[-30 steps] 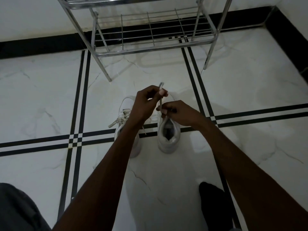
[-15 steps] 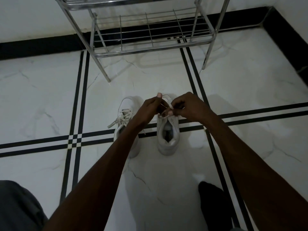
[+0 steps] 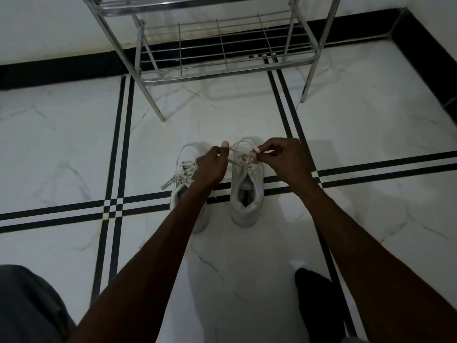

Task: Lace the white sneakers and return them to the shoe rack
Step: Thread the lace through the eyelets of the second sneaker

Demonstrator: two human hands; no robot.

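Two white sneakers stand side by side on the marble floor, toes pointing at the rack. The left sneaker (image 3: 185, 167) is laced, with loose lace ends trailing to its left; my forearm covers its heel. Over the toe half of the right sneaker (image 3: 246, 194), my left hand (image 3: 210, 167) and my right hand (image 3: 284, 158) each pinch one end of its white lace (image 3: 238, 157). The lace runs taut between my hands across the upper eyelets. The metal shoe rack (image 3: 222, 68) stands just beyond the shoes.
The rack's lower wire shelf holds nothing, and its front legs (image 3: 154, 105) touch the floor close behind the sneakers. A black skirting runs along the wall. My dark foot (image 3: 316, 300) rests at the lower right and my grey-clad knee (image 3: 27, 305) at the lower left.
My left hand came down from holding the lace end raised. Both hands then drew apart over the right sneaker, stretching the lace sideways.
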